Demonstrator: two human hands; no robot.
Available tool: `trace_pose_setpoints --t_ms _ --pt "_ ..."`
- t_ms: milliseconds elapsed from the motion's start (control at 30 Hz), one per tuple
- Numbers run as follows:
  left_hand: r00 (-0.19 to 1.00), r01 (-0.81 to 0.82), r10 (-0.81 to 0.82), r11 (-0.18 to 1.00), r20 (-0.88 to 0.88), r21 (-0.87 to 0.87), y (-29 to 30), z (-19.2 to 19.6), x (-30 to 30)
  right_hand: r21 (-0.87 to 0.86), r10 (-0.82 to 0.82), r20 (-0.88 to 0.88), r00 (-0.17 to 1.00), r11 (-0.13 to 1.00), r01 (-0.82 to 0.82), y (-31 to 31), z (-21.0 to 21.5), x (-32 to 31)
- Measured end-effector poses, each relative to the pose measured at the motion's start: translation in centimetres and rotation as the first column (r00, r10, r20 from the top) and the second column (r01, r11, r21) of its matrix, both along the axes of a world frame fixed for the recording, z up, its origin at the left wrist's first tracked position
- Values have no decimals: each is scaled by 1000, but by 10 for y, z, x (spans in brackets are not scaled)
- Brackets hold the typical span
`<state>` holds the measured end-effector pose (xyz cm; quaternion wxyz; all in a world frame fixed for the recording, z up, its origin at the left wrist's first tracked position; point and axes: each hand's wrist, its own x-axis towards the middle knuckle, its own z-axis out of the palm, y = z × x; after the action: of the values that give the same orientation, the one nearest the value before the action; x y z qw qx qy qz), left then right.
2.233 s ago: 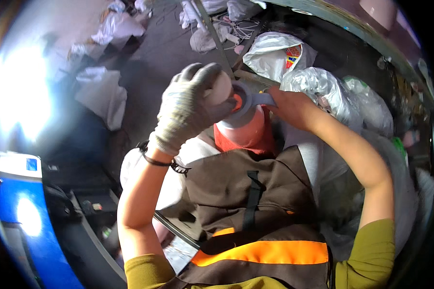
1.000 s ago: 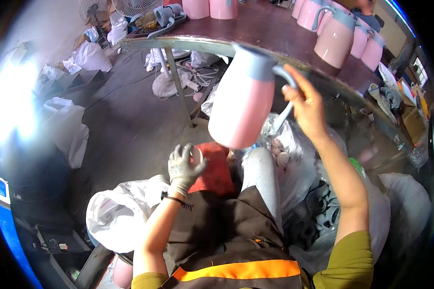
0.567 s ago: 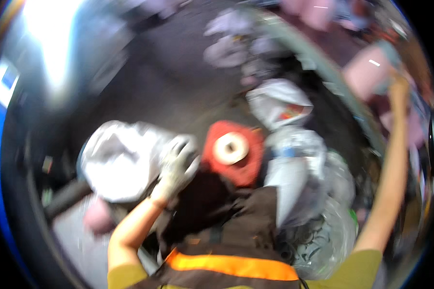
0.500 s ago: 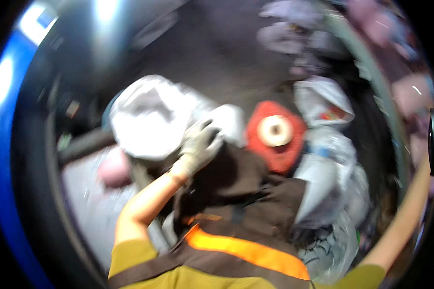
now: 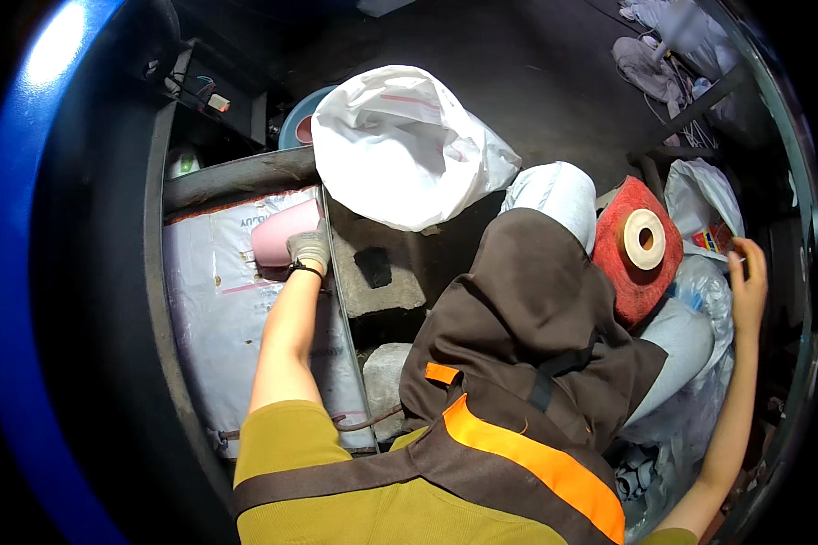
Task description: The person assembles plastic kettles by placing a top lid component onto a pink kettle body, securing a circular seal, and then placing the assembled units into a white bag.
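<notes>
- Pretty cramped spot: the pink jug [image 5: 280, 238] lay on the plastic-wrapped sheet [image 5: 218, 318] in a narrow bay, hemmed in between a dark metal frame edge [image 5: 159, 272] on the left and a thin upright rail [image 5: 341, 309] on the right.
- A big white sack [image 5: 400, 150] sat just beyond, with a grey concrete block [image 5: 382, 272] beside the rail, so not much room to swing.
- The left hand [image 5: 309, 250], in a grey glove, reached straight out with the forearm stretched long, fingers curled onto the jug's end.
- The right hand [image 5: 745, 282] was bare, raised out to the side near clear plastic bags [image 5: 709, 291], fingers loosely together and holding nothing.
- The jug looked smooth, pale pink, lying on its side.
</notes>
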<state>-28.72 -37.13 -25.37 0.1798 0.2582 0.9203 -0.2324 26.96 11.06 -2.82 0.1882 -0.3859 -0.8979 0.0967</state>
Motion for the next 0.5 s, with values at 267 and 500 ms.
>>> trace_pose_setpoints --t_ms 267,500 --pt "984 -47 64 993 -164 110 -20 111 -27 -357 87 -239 967 918 -171 -77 -35 -72" --pt "665 744 -592 475 -455 469 89 276 95 -738 -56 -572 819 470 -484 -178 -28 -204"
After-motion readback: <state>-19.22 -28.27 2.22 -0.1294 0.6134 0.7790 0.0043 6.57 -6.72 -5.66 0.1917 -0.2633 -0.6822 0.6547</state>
